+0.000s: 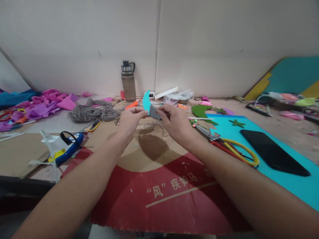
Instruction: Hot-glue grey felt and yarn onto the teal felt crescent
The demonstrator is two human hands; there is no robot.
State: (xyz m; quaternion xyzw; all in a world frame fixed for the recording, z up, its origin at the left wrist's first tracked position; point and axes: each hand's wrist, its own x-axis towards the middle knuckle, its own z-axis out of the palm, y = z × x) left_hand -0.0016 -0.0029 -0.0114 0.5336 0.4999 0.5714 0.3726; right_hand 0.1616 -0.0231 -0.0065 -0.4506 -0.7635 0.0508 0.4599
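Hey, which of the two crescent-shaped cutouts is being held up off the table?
The turquoise crescent, pinched in your left hand; the green crescent instead lies farther right on the table.

the red cardboard (159, 215) reads “风” 疾如马, rest unclear.

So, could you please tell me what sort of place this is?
Probably a craft workspace, judging by the scissors, the grey cord and the cut-out green star.

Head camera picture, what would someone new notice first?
Probably the blue piece, held up mid-picture between the left hand and right hand. Next, the red print on the cardboard below, and the black phone on the blue sheet at right.
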